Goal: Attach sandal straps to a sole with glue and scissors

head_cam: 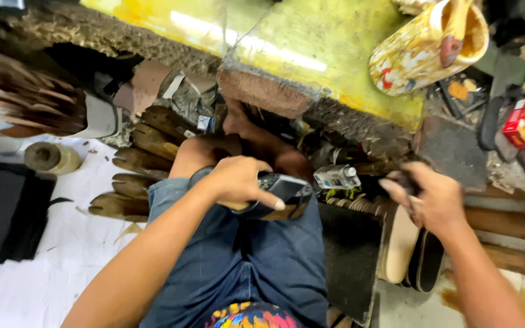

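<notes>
While our left hand [238, 179] gripped dark shoe part [277, 194] on knee, right hand [432, 197] pinched small dark piece, blurred; glue pot [426, 45] leaning on tabletop [311, 36] risked spilling.

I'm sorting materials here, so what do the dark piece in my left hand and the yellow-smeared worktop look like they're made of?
The dark shoe piece in the left hand looks like smooth leather or a synthetic, going by its faint sheen. The yellow-smeared worktop seems to be pressed fibreboard: its broken edge is brown and crumbly, under a glossy coat that is probably dried glue.
</notes>
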